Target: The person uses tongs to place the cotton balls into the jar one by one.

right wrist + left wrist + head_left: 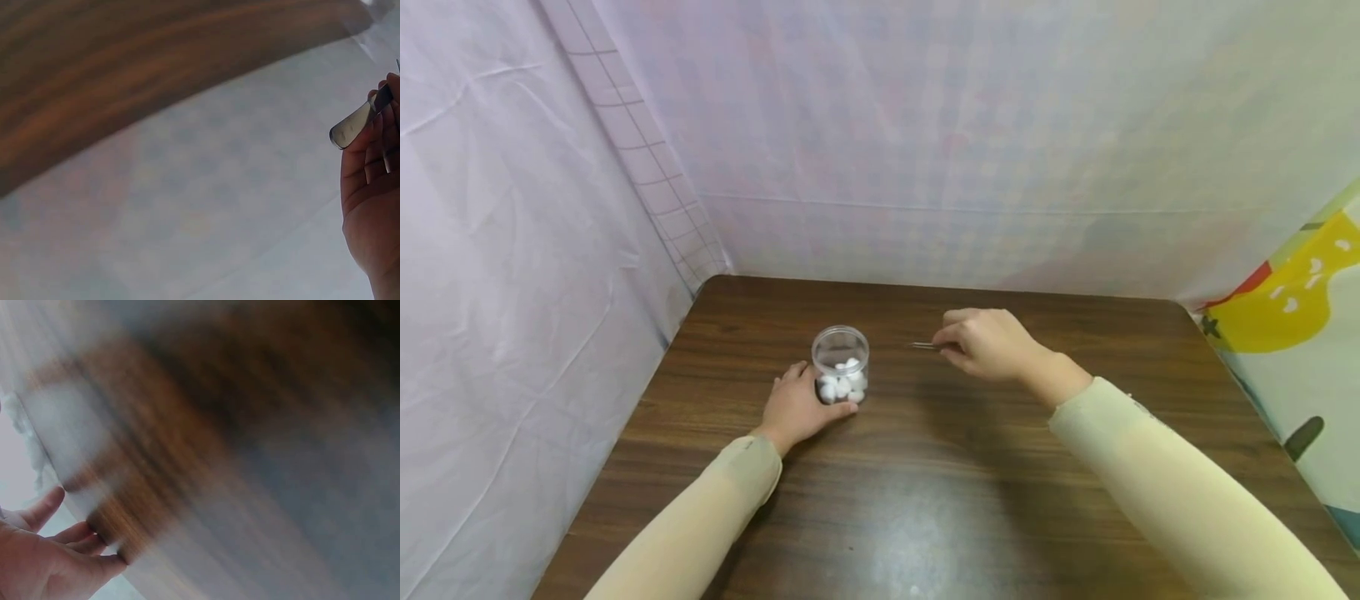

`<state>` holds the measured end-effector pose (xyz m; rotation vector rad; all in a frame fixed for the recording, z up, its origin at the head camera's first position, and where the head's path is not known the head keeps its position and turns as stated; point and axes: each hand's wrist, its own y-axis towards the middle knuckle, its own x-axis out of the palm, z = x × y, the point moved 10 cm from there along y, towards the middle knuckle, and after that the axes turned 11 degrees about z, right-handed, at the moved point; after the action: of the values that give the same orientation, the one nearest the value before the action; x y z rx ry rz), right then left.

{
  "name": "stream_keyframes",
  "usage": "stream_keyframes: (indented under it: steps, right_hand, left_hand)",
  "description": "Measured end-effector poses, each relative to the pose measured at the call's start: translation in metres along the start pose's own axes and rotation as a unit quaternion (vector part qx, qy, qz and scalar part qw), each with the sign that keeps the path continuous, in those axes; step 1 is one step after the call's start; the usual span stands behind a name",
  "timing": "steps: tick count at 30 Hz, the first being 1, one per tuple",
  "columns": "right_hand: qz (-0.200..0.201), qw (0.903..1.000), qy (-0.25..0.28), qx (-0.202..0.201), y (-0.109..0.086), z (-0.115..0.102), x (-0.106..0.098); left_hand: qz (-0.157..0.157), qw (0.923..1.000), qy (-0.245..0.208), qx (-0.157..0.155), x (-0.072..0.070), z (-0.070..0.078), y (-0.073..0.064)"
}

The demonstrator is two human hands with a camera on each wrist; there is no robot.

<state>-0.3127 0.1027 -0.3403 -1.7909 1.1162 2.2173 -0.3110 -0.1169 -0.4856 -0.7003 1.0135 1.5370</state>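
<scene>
A clear round jar point(841, 346), uncapped at the top, stands on the brown wooden table with several white cotton balls point(842, 387) in its lower half. My left hand point(795, 406) holds the jar from its left and near side, the thumb lying across the front. In the left wrist view, the left hand point(59, 556) shows at the lower left corner. To the right of the jar, above the table, my right hand point(983, 343) pinches metal tweezers point(922, 345), whose thin tips point left toward the jar. Their broad rounded end point(353, 128) sticks out past the fingers in the right wrist view.
The dark wood-grain table point(880, 492) has rounded back corners. A pale cloth point(955, 167) hangs behind its back edge, another white cloth point(512, 275) along the left side. At the right hangs a cloth with a yellow print point(1277, 308).
</scene>
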Motion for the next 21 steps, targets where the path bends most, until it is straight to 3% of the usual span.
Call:
stream_keyframes:
  steps: [7, 12, 21]
  right_hand:
    - [-0.039, 0.9961, 0.011, 0.079, -0.06, 0.028, 0.025]
    - [-0.058, 0.9924, 0.02, 0.107, -0.092, 0.034, 0.039]
    - [-0.058, 0.9926, 0.036, 0.1, -0.107, 0.025, 0.051]
  left_hand:
    - [0.0, 1.0, 0.001, -0.001, -0.002, 0.0, -0.001]
    - [-0.002, 1.0, 0.003, 0.003, -0.001, 0.001, 0.0]
    - [-0.001, 1.0, 0.005, 0.003, -0.003, 0.004, 0.0]
